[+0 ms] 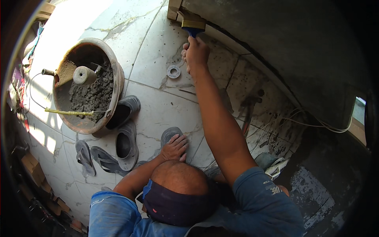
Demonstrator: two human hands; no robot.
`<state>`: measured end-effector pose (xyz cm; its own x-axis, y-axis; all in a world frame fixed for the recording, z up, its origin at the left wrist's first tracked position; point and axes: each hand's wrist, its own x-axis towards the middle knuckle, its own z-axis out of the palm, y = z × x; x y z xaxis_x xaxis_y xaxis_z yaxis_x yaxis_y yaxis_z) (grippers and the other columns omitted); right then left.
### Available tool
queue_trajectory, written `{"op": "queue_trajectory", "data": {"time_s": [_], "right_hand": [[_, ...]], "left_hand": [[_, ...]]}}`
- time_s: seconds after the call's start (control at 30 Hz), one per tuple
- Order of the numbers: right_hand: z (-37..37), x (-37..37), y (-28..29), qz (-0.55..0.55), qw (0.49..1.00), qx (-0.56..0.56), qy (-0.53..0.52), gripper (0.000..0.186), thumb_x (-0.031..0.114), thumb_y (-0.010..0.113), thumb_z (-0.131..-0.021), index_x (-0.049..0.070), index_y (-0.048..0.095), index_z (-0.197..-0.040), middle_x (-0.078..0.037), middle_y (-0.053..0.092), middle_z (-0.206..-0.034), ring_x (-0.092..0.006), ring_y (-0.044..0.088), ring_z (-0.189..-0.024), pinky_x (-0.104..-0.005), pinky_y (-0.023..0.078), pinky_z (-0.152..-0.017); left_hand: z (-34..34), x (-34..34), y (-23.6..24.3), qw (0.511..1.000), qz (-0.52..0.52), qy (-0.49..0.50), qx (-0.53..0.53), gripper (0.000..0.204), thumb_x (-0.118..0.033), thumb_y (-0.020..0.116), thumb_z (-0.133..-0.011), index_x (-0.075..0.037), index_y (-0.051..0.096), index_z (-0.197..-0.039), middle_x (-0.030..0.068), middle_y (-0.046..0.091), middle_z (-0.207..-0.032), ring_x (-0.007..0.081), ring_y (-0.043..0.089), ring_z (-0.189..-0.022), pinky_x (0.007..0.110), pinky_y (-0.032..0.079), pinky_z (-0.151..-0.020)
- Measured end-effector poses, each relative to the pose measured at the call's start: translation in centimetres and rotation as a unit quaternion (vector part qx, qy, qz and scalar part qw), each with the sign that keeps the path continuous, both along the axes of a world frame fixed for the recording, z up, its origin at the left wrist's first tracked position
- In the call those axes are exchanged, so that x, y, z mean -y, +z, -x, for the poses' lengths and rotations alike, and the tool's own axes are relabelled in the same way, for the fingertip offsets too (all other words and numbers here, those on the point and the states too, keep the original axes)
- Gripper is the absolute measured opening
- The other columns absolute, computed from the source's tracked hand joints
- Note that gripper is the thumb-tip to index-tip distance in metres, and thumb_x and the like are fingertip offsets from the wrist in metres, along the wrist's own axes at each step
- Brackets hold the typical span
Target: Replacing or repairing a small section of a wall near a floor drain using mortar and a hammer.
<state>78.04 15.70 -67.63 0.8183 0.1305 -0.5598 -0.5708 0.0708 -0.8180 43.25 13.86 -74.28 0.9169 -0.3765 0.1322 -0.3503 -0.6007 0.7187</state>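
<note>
My right arm stretches far forward, and my right hand (pixel 196 53) is closed around the blue handle of a wide flat brush (pixel 193 24). The brush has a yellowish band. Its bristles are at the foot of the dark grey wall (pixel 268 27), by a corner edge; whether they touch it I cannot tell. My left hand (pixel 175 148) lies with fingers extended just past my bent knee (pixel 179 177), above a grey shoe tip (pixel 171 133), holding nothing. A small white ring-shaped roll (pixel 173 71) lies on the tiles, left of my right forearm.
At the left stands a round bucket (pixel 118 73) of grey mortar (pixel 94 93), with a pale round-ended object in it. Slippers (pixel 106 158) and dark shoes (pixel 126 146) lie nearer. Right of my arm are a hammer (pixel 251 102) and loose cable (pixel 316 124) on the dirty tiled floor.
</note>
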Motion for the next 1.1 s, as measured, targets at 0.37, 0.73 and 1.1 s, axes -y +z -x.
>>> {"op": "queue_trajectory", "data": {"time_s": [0.37,0.73,1.1], "right_hand": [[0.2,-2.2,0.2,0.028,0.999,-0.013,0.014,0.016,0.019,0.046,-0.093,0.009,0.042,-0.082,-0.002,0.047,-0.066,-0.0093,0.041,-0.044,-0.0249,0.032,-0.038],[0.8,-3.8,-0.6,0.011,1.0,-0.006,0.009,0.011,0.017,0.046,-0.093,0.007,0.044,-0.097,0.0,0.044,-0.066,-0.0081,0.039,-0.045,-0.0228,0.029,-0.038],[-0.8,5.5,1.0,0.098,0.993,0.019,0.058,0.011,0.02,0.05,-0.094,0.01,0.051,-0.096,0.002,0.048,-0.066,-0.0045,0.038,-0.043,-0.0203,0.03,-0.037]], "left_hand": [[0.0,-0.3,0.2,1.0,0.016,0.004,0.015,0.041,-0.028,0.061,-0.07,-0.002,0.062,-0.101,0.0151,0.06,-0.113,0.0297,0.048,-0.122,0.045,0.027,-0.109],[1.0,-0.7,-0.6,0.998,0.065,0.024,0.007,0.038,-0.029,0.062,-0.072,-0.002,0.061,-0.098,0.0148,0.059,-0.114,0.0285,0.048,-0.121,0.044,0.027,-0.11],[1.6,-0.1,-1.4,0.998,0.05,0.015,0.031,0.035,-0.029,0.062,-0.076,-0.001,0.061,-0.097,0.0148,0.059,-0.113,0.0279,0.048,-0.121,0.043,0.028,-0.111]]}}
